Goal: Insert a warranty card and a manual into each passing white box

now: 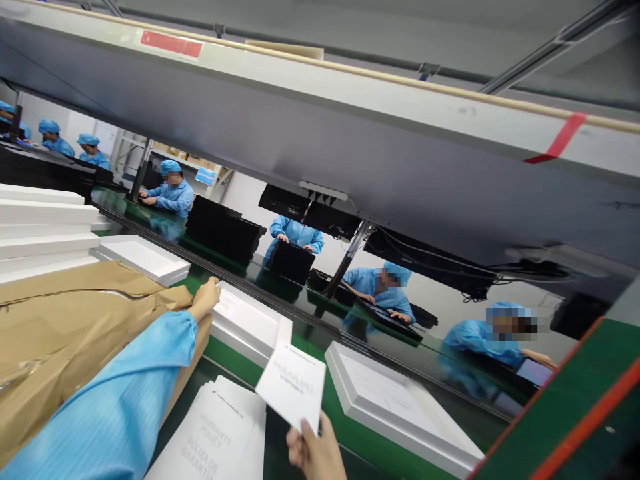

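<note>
My right hand [317,450] pinches a white printed booklet [295,380] by its lower edge, thumb on top. Just left of it lies a stack of white warranty policy booklets [220,427], their text reading upright. My left hand [205,300], in a blue sleeve, reaches across a brown paper-covered carton [95,313]. Its fingers are closed at the near left corner of a shallow white box [250,320], whose inside faces up. The held booklet overlaps that box's right end from my viewpoint. To the right another shallow white box [395,400] sits on the green surface.
Several white boxes [45,227] are stacked at the left, with one more white box [145,257] beside them. A dark rail [240,273] runs behind the boxes. Co-workers in blue [173,193] handle dark panels beyond it. A long shelf [320,133] hangs overhead.
</note>
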Demonstrator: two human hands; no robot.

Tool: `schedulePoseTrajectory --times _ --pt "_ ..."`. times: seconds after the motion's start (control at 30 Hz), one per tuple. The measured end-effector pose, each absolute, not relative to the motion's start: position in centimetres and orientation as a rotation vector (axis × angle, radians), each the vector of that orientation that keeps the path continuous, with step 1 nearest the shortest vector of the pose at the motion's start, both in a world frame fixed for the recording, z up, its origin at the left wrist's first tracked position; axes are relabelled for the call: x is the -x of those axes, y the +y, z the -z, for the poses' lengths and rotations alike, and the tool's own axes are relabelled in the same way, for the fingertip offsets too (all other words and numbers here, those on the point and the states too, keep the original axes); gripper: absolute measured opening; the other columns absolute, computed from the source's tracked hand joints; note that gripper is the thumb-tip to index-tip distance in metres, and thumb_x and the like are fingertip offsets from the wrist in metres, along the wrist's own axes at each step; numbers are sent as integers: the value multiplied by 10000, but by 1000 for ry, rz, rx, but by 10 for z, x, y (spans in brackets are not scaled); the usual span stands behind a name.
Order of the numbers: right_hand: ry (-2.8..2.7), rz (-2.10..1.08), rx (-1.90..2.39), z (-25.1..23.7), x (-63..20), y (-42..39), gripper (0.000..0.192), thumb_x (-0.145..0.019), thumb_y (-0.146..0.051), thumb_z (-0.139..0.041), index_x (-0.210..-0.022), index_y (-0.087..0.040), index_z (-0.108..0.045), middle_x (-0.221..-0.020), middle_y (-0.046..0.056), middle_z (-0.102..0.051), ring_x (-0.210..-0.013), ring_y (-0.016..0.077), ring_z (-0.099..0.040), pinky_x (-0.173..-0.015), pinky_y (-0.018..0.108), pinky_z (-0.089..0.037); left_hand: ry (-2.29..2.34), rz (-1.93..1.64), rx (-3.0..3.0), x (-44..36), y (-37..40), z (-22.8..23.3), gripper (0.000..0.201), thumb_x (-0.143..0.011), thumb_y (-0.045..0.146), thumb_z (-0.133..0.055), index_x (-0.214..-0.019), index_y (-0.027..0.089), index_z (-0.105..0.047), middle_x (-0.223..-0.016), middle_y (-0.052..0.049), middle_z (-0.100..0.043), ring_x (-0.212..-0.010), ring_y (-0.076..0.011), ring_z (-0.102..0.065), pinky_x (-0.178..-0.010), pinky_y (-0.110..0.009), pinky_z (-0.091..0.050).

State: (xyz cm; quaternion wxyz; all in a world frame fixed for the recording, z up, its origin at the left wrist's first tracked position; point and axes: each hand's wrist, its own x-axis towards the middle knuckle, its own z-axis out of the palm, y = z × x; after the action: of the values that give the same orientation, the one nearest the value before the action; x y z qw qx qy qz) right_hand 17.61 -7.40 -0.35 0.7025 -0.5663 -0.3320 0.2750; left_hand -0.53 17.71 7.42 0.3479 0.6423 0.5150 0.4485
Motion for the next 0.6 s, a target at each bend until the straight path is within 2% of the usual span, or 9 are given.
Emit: schedulePoseTrajectory --times 0.1,0.2,0.37,0.5,0.6 --pt "-763 -803 1237 -35 -169 -29 292 -615 -392 -570 -783 -190 -442 -491 -22 -533 -442 110 -501 -432 218 -397 1218 -1187 -1757 0 163 -82 184 -711 198 -379 -859 188 -489 -741 -26 -615 -596 -128 -573 -566 -227 -368" --pt "-732 -843 1301 -54 -170 23 190 -741 -314 -469 -823 -142 -468 -567 -8 -537 -464 90 -496 -462 223 -413 1087 -1215 -1830 -4 145 -94 159 -713 224 -357 -789 199 -495 -714 0 -612 -563 -103 -567 -528 -196 -364" --pt "-671 -868 1375 -54 -179 74 252 -783 -287 -439 -989 -145 -465 -947 45 -511 -755 142 -525 -629 324 -450 939 -1220 -1923 -3 119 -106 178 -720 256 -332 -785 191 -484 -718 3 -608 -556 -96 -566 -517 -190 -364" --pt "-681 -839 1422 -53 -185 71 256 -781 -275 -445 -1002 -147 -459 -968 51 -506 -778 149 -523 -645 333 -449 887 -1210 -1922 -4 111 -98 192 -714 279 -333 -777 186 -489 -703 1 -611 -547 -110 -567 -519 -207 -362" --pt "-739 -776 1487 -57 -186 53 237 -783 -272 -441 -979 -140 -465 -890 35 -526 -689 121 -530 -583 292 -454 900 -1187 -1896 -6 112 -87 194 -707 282 -339 -763 176 -492 -698 -12 -613 -536 -117 -569 -499 -208 -355"
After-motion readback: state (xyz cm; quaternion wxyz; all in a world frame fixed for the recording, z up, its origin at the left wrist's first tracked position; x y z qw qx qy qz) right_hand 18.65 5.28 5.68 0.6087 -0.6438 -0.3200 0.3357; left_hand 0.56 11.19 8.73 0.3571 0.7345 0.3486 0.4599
